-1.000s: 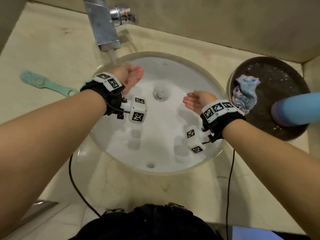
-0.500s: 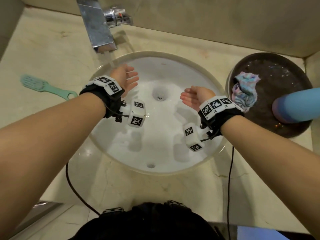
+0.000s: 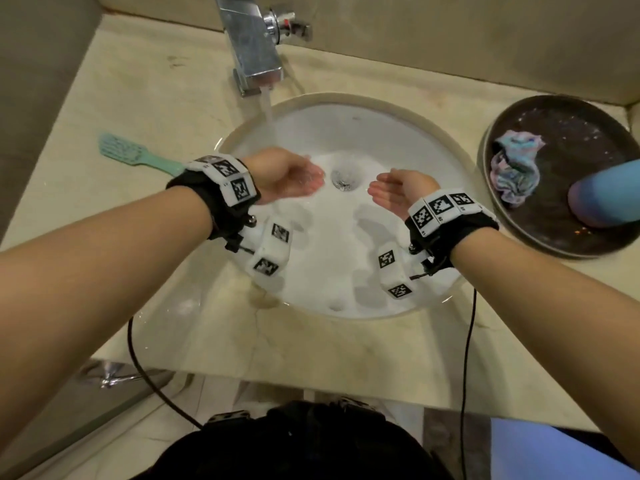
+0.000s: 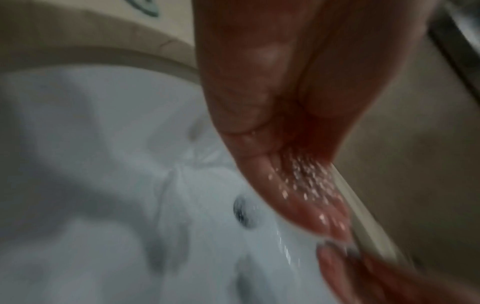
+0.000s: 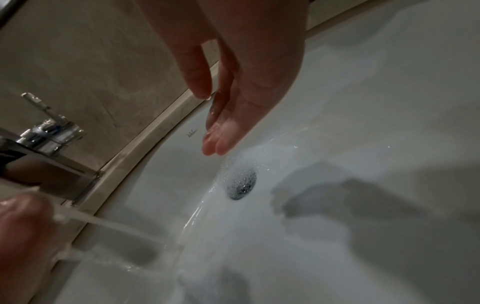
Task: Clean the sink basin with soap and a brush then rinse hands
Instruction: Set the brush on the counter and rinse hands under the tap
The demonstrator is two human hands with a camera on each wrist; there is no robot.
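Observation:
A round white sink basin (image 3: 346, 258) is set in a beige stone counter, its drain (image 3: 343, 176) in the middle. A chrome faucet (image 3: 254, 50) runs a stream of water (image 3: 266, 105) down onto my left hand (image 3: 294, 178), which is held palm up, fingers straight and wet, left of the drain. In the left wrist view droplets sparkle on the left hand's fingers (image 4: 306, 195). My right hand (image 3: 391, 194) hovers empty and palm up right of the drain, fingers straight (image 5: 233, 123). A teal brush (image 3: 135, 154) lies on the counter left of the basin.
A dark round tray (image 3: 554, 251) on the right counter holds a crumpled pastel cloth (image 3: 516, 171) and a blue bottle (image 3: 606, 194). Black cables hang from both wrist bands across the front counter edge. The faucet handle (image 3: 287, 27) stands behind the spout.
My left hand has dropped from just under the spout to lower in the basin beside the drain. The right hand has shifted slightly toward the drain.

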